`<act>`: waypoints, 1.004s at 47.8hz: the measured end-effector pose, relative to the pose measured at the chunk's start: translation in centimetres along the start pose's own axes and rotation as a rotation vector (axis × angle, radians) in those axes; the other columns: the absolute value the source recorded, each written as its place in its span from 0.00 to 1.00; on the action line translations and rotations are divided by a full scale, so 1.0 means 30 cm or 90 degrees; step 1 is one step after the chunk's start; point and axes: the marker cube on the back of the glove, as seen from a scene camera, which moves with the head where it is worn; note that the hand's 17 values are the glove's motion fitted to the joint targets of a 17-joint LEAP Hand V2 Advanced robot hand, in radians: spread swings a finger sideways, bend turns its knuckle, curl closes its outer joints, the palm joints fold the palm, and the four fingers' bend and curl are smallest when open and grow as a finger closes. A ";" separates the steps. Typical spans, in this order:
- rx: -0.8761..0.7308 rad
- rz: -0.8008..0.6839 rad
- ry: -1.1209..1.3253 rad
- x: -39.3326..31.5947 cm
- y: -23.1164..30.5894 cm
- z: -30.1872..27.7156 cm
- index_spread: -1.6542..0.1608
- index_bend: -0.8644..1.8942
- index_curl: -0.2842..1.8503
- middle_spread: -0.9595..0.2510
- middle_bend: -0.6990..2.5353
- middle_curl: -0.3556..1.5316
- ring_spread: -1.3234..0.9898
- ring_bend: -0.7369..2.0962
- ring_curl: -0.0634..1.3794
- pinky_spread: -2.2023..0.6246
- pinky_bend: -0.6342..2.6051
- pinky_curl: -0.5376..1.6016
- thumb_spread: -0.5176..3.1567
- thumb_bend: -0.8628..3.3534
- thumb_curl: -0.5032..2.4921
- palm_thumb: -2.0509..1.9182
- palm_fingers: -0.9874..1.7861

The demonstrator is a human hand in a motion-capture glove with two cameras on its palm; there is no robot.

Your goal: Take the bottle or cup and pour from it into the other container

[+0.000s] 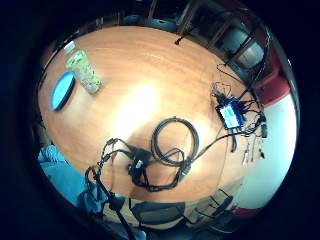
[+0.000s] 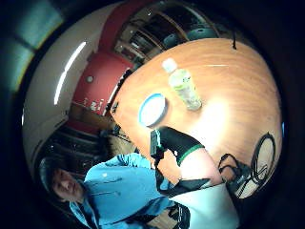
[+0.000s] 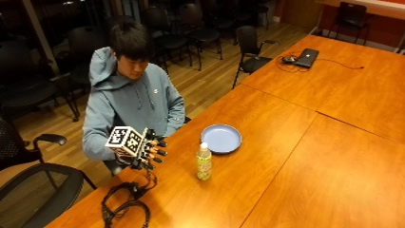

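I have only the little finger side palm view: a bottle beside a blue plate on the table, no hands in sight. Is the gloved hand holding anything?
Observer: No. In the outside view the gloved right hand hangs over the table edge, fingers spread, holding nothing.
Operator: Which is nearer to it, bottle or plate?
Observer: The bottle. It stands upright between the hand and the plate, apart from both.
Operator: Anything touching the thumb?
Observer: No. The thumb side palm view shows it free above the table.
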 end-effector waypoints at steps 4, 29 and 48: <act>0.035 0.008 -0.066 0.040 -0.005 0.025 0.70 0.36 0.22 0.77 0.28 0.33 0.60 0.41 0.22 0.87 0.38 0.36 0.42 0.20 0.28 0.63 0.40; 0.078 0.055 -0.328 0.250 -0.114 0.245 0.71 0.36 0.22 0.82 0.28 0.34 0.61 0.43 0.23 0.87 0.41 0.38 0.39 0.20 0.29 0.63 0.36; 0.004 0.029 -0.403 0.155 -0.252 0.443 0.70 0.36 0.22 0.82 0.28 0.35 0.62 0.44 0.24 0.87 0.42 0.38 0.39 0.20 0.29 0.63 0.36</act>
